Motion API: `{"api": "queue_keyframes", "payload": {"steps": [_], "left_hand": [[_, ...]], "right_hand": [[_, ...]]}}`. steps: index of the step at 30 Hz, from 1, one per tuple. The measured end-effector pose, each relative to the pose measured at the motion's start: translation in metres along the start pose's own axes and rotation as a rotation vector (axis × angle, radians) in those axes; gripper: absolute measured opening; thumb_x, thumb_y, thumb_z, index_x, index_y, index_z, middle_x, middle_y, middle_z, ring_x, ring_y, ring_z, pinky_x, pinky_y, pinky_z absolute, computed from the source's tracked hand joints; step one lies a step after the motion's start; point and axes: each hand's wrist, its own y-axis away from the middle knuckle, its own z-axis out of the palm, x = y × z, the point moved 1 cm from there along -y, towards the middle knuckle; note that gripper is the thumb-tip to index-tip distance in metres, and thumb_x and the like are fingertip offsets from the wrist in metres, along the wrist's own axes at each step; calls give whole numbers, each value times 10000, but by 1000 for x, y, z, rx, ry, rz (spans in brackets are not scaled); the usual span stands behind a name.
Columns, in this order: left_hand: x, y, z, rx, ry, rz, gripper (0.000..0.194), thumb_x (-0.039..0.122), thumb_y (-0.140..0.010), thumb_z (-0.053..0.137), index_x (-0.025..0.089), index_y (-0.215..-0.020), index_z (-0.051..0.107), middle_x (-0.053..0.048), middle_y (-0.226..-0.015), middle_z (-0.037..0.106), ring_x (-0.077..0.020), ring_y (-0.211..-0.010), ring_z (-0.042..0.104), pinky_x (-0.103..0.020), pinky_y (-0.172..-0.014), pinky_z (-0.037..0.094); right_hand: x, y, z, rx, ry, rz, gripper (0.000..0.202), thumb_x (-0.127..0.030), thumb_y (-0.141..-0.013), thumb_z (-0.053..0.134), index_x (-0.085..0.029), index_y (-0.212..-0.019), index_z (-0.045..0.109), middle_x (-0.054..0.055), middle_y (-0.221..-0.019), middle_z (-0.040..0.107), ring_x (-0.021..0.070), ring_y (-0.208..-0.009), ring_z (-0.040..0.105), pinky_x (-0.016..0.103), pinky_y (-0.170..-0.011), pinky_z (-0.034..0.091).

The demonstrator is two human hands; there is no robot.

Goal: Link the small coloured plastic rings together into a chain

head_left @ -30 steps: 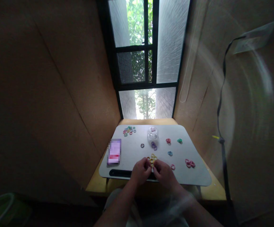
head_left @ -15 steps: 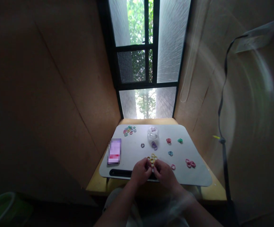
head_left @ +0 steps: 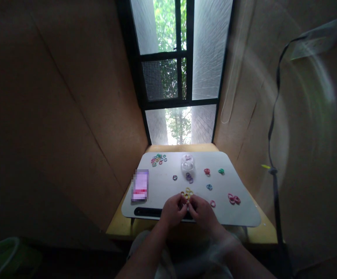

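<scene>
My left hand (head_left: pixel 174 209) and my right hand (head_left: pixel 202 211) meet at the front middle of the white board (head_left: pixel 162 193), fingertips pinched close together. Whatever they hold between them is too small to make out. Yellow rings (head_left: pixel 189 190) lie just beyond the fingertips, partly hidden by them. A pink ring (head_left: pixel 213 203) is beside my right hand. Farther back are purple rings (head_left: pixel 189 178), a dark ring (head_left: pixel 175 178) and blue rings (head_left: pixel 209 186). A clear round container (head_left: pixel 188 165) stands behind the purple rings, with something pinkish in it.
A phone (head_left: pixel 140 185) lies at the left, near a mixed ring pile (head_left: pixel 158 159). Red (head_left: pixel 207 171), green (head_left: pixel 221 171) and pink clusters (head_left: pixel 234 198) are at the right. A dark slot (head_left: pixel 147 212) runs along the front edge. A cable (head_left: pixel 275 201) hangs at the right.
The camera view has shifted very slightly. Both hands stay together in the same place, with only small finger movement.
</scene>
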Motion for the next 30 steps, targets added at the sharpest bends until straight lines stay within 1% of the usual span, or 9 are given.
{"api": "queue_keyframes", "payload": {"steps": [6,10,15,20,24,30], "left_hand": [[-1,-1,1,-11,2,2,87,262,-802,557,182,-799,590,26,-661,567,-106,-588,475,-225,-565,327],[-1,-1,1,-7,3,0,77,246,-796,555,177,-788,589,24,-664,570,-108,-600,488,-224,-579,336],[-2,-1,2,7,-11,-6,65,233,-789,555,177,-772,584,19,-673,578,-111,-605,490,-227,-582,334],[-3,0,2,5,-8,-10,72,245,-795,556,181,-790,590,16,-682,587,-112,-604,486,-230,-578,329],[-4,0,3,12,-24,-13,77,253,-793,561,183,-763,575,18,-670,579,-113,-602,479,-231,-578,326],[1,1,0,0,-41,-9,80,250,-797,552,184,-753,560,18,-674,575,-112,-605,479,-229,-578,324]], "right_hand": [[0,0,0,7,-12,11,120,-197,-837,494,-208,-718,483,-14,-682,561,138,-647,512,251,-611,335],[0,0,0,8,-17,11,102,-202,-840,492,-208,-739,504,-9,-695,576,142,-654,518,250,-616,340],[-1,0,-1,9,-9,5,118,-201,-841,489,-209,-723,483,-7,-691,571,142,-646,510,252,-612,338],[-2,0,-1,-3,-4,-1,114,-196,-837,491,-208,-724,477,-10,-693,565,141,-654,507,250,-613,339],[-1,0,0,-4,-5,2,107,-204,-844,486,-207,-738,492,-6,-701,571,142,-655,503,250,-614,342],[0,1,1,-5,17,-3,114,-199,-837,490,-208,-725,471,-10,-699,562,144,-663,507,252,-619,341]]}}
